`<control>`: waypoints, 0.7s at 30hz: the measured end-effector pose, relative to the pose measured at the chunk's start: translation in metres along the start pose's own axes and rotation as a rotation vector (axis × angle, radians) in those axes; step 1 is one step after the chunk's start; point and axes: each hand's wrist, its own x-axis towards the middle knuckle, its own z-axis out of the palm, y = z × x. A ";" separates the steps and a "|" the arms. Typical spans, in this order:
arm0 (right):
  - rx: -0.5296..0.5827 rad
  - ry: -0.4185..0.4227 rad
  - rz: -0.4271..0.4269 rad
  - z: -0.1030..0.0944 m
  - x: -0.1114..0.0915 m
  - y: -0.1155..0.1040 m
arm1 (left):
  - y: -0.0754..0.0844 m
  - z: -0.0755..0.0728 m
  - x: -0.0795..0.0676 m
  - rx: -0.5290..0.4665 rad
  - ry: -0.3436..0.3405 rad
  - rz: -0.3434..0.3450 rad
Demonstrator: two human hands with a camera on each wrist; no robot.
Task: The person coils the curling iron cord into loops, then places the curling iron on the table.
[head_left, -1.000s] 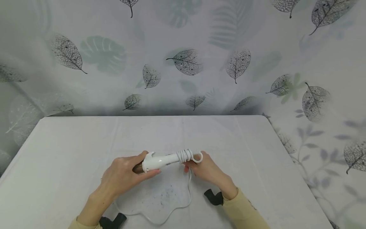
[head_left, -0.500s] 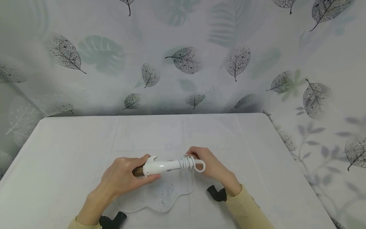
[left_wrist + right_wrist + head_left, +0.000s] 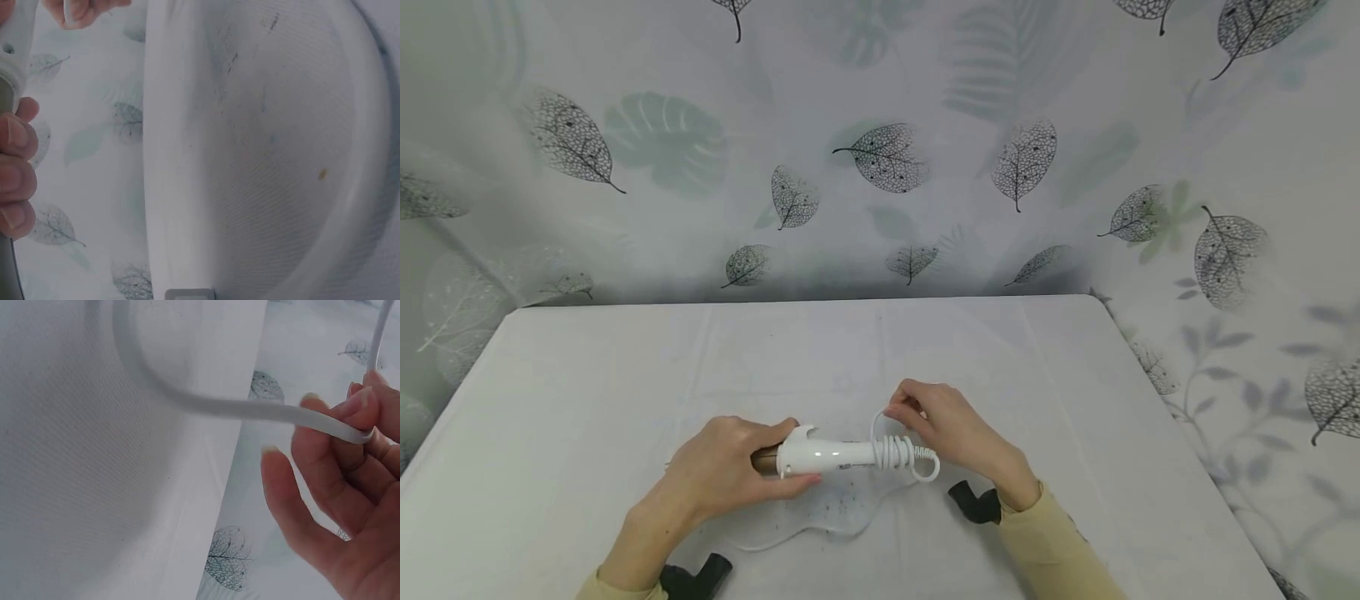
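Observation:
A curling iron (image 3: 827, 456) with a white handle and a brown barrel lies level above the table in the head view. My left hand (image 3: 722, 467) grips it by the barrel, thumb and fingers on opposite sides; in the left wrist view its curled fingertips (image 3: 17, 178) show against the barrel. White cord (image 3: 893, 452) is wound in several turns round the handle's right end. Just above those turns, my right hand (image 3: 958, 433) pinches the running cord. Close up in the right wrist view, the cord (image 3: 231, 408) passes between thumb and fingers, with one finger held out straighter.
A white-covered table (image 3: 625, 358) spreads beneath, with dark specks under the hands. Loose cord (image 3: 805, 533) trails across it towards me. Black curved pieces (image 3: 976, 502) sit at both wrists. A leaf-patterned curtain (image 3: 880, 208) hangs behind the table.
The right hand has gone from below the handle's end, round its far side, to above it, drawing the cord along. The iron has dipped slightly nearer; the left hand keeps its grip.

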 end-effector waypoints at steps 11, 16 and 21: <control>0.036 0.111 -0.042 0.001 0.001 -0.007 | 0.001 -0.002 0.000 0.046 -0.127 -0.085; 0.035 0.160 -0.098 0.003 0.002 -0.009 | 0.001 -0.002 0.000 0.073 -0.171 -0.104; 0.057 0.152 -0.173 0.005 0.002 -0.011 | 0.001 0.000 0.001 0.103 -0.210 -0.100</control>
